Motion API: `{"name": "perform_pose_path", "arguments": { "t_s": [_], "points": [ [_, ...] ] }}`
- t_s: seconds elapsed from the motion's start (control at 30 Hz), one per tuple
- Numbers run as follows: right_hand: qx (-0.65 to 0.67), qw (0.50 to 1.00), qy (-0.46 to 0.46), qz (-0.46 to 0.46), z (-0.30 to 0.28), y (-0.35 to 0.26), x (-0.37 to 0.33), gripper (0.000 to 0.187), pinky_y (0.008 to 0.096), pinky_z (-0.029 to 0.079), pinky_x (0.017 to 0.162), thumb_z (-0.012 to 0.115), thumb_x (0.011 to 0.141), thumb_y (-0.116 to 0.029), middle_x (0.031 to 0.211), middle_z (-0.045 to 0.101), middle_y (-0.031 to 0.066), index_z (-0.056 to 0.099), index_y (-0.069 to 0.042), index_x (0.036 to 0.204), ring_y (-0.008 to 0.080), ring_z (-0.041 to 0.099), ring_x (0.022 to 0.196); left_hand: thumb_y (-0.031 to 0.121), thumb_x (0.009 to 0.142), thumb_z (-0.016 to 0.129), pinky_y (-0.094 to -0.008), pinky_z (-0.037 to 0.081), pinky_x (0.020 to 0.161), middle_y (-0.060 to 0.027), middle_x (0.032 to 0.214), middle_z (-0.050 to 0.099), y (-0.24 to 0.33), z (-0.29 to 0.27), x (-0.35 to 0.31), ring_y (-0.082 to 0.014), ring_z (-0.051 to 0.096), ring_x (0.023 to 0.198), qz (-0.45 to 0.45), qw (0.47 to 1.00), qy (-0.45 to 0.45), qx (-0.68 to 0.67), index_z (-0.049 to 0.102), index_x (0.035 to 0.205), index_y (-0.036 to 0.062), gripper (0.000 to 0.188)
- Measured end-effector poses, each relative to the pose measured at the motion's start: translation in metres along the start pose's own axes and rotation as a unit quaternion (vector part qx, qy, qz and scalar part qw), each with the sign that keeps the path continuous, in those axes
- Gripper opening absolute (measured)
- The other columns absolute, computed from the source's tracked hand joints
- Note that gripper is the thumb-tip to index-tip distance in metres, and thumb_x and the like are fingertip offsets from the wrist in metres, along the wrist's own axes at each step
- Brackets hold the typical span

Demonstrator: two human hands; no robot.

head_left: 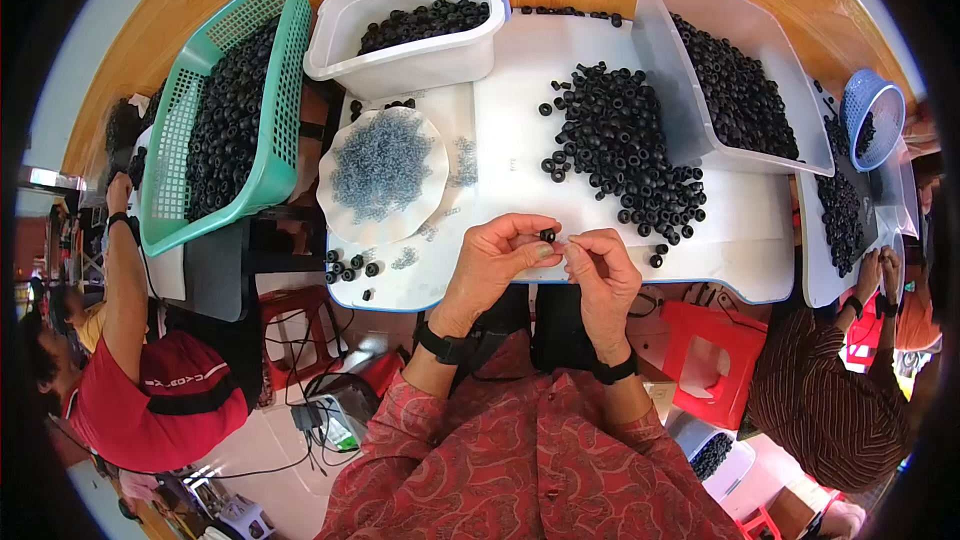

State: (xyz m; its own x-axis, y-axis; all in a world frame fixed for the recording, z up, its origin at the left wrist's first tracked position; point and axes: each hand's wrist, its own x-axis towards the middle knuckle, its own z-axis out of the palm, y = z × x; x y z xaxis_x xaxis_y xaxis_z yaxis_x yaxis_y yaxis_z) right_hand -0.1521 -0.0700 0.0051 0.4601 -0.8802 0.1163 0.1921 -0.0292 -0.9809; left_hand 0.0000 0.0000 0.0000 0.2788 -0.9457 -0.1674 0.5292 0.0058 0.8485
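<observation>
Near the table's front edge, my left hand [497, 258] pinches a small black ring-shaped part [547, 235] between thumb and fingers. Close beside it, my right hand [605, 275] has thumb and forefinger pressed together; whatever they hold is too small to make out. Beyond my hands and to the right spreads a loose pile of similar black parts [625, 135]. On the left, a white scalloped plate [432, 190] carries a heap of tiny clear, bluish rings [378, 165], some of them spilled beside it. Several black parts [356, 262] lie at the table's left front corner.
A green basket [290, 90], a white tub [420, 62] and a clear bin [690, 125], all holding black parts, line the white table [520, 180]. A blue basket [873, 95] stands far right. Co-workers sit either side. Red stools [705, 360] and cables are below.
</observation>
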Motion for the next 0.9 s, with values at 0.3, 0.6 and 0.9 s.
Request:
{"name": "perform_pose_path", "arguments": {
  "t_s": [0.3,0.6,0.9],
  "points": [
    [-0.039,0.999,-0.009,-0.018,0.0041,0.0035,-0.0004,0.008,0.0199,0.042,0.066,0.070,0.091,0.001,0.096,0.060,0.0042,0.069,0.001,0.098,0.0070,0.053,0.078,-0.006,0.090,0.067,-0.0319,0.060,0.090,-0.0122,0.112,0.070,0.0009,-0.0016,-0.0051,-0.0175,0.069,0.099,0.004,1.000,0.012,0.009,0.066,0.119,-0.0028,0.030],
    [-0.058,0.998,-0.038,-0.001,0.0025,-0.0007,0.0015,0.007,0.0206,0.045,0.068,0.071,0.090,0.001,0.095,0.061,0.0039,0.070,0.000,0.097,0.0078,0.057,0.080,-0.007,0.090,0.067,-0.0281,0.058,0.088,-0.0086,0.107,0.072,0.0048,-0.0032,-0.0074,-0.0129,0.068,0.096,0.008,0.997,0.002,0.073,0.069,0.116,-0.0011,0.027],
    [0.021,0.992,-0.071,0.098,-0.0041,-0.0019,0.0070,0.005,0.0183,0.045,0.061,0.073,0.090,-0.002,0.086,0.064,0.0009,0.069,-0.001,0.092,0.0046,0.055,0.070,-0.008,0.090,0.066,-0.0289,0.059,0.087,-0.0095,0.103,0.073,0.0073,-0.0067,-0.0092,-0.0147,0.070,0.094,0.000,0.996,-0.022,0.088,0.069,0.113,-0.0040,0.023]
  ]
}}
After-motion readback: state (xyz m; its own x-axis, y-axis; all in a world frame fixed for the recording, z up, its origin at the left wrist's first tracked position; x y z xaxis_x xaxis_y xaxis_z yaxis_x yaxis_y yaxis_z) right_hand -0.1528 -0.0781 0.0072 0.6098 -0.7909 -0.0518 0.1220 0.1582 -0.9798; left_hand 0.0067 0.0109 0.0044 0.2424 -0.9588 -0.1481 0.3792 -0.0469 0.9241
